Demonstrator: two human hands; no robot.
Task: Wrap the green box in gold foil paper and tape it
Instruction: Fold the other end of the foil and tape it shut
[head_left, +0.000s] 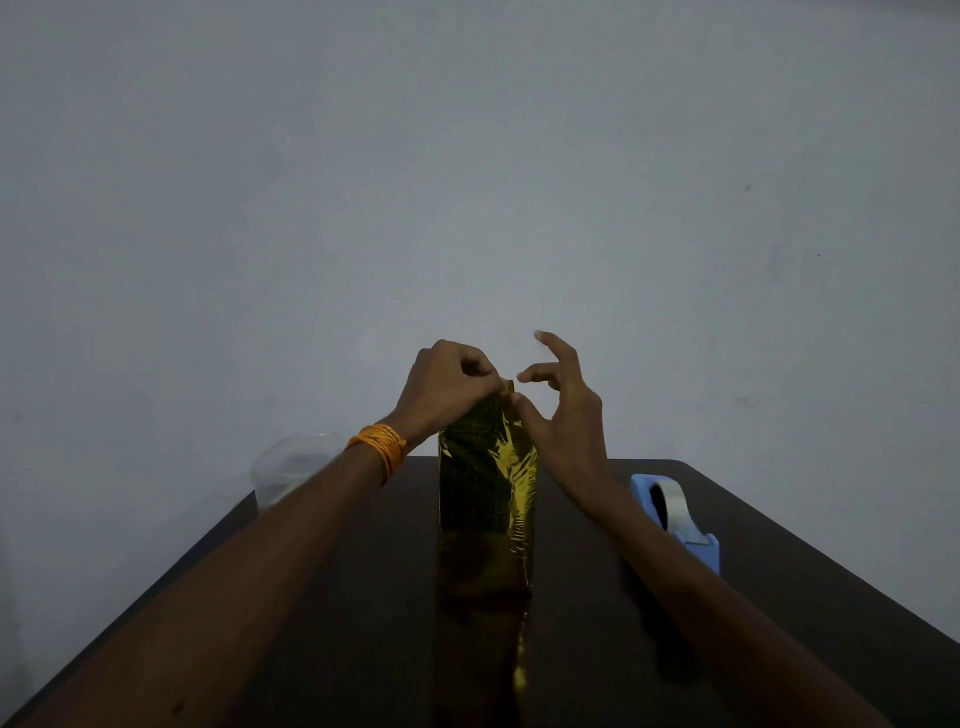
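Observation:
A tall box wrapped in gold foil paper (488, 488) stands upright at the middle of the dark table (779, 597). None of the green box shows under the foil. My left hand (447, 389) pinches the foil's top flap from the left, fingers curled. My right hand (563, 415) is at the flap's right side, its thumb pressing the foil edge, the other fingers spread and raised. A blue tape dispenser (680, 519) with a clear tape roll sits to the right of the box, behind my right forearm.
A clear plastic container (291, 467) stands at the table's far left corner. A plain grey wall fills the background. Orange bangles (379, 449) circle my left wrist. The table's edges run diagonally down left and right.

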